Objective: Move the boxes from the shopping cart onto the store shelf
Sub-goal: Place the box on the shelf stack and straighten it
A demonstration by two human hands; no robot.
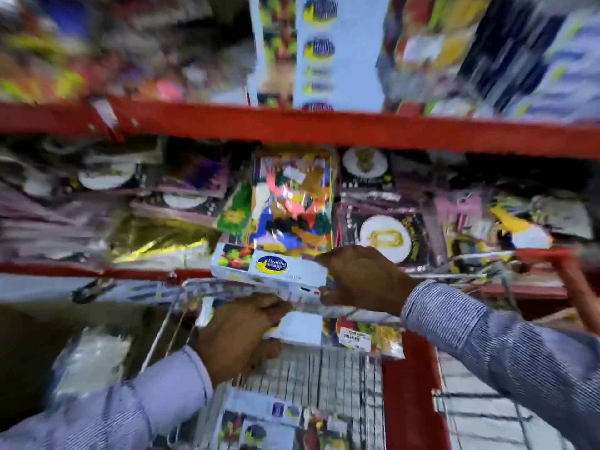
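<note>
A long white box [269,267] with a blue and yellow logo hangs above the wire shopping cart [324,375], level with the lower shelf edge. My right hand [363,277] grips its right end. My left hand [240,332] is closed on the underside of the box stack; a second white box [302,329] shows just below. More such boxes [259,423] lie in the cart's basket. The same white boxes [331,50] stand upright on the upper shelf, above the red shelf beam [324,128]. The picture is blurred by motion.
The lower shelf is crammed with party packets, among them a colourful bag [292,203] right behind the held box and a black packet with a gold ring [386,238]. The cart's red handle [565,271] is at right. A red cart panel [409,384] stands below my right arm.
</note>
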